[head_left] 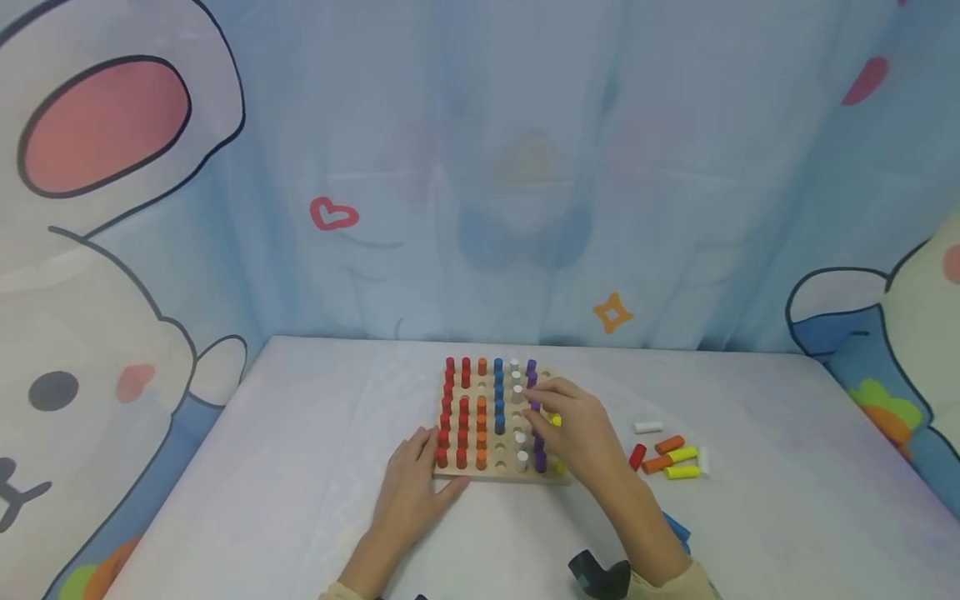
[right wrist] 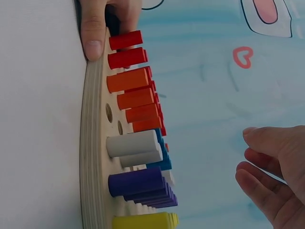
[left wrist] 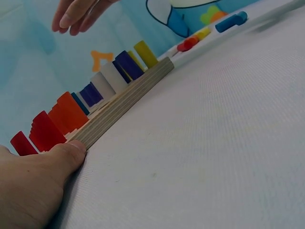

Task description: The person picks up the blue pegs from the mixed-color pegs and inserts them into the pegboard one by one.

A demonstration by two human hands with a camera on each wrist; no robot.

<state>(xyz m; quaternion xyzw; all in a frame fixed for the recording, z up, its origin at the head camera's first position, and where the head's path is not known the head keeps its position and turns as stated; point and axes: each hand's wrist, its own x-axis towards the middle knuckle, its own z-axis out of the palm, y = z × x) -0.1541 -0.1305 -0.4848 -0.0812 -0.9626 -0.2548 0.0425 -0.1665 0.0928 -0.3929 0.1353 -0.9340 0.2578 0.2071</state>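
Note:
A wooden pegboard (head_left: 491,476) lies on the table with rows of coloured pegs standing in its holes. My left hand (head_left: 411,483) grips its near left corner, the thumb (left wrist: 71,151) against the front edge and the fingers along the left side. Over the right part of the board hovers my right hand (head_left: 573,421), fingers loosely bent and nothing seen between them. Closest below it are white pegs (head_left: 517,395) and purple pegs (head_left: 540,461). Red pegs (right wrist: 126,58) and orange pegs (right wrist: 127,80) fill columns toward the left. Some holes (right wrist: 109,113) are bare.
Right of the board lie loose pegs: a white peg (head_left: 648,427), a red peg (head_left: 637,457), orange ones, and a yellow peg (head_left: 682,472). Blue pegs (head_left: 677,527) lie nearer, partly behind my right forearm. A printed curtain (head_left: 450,250) hangs behind the table.

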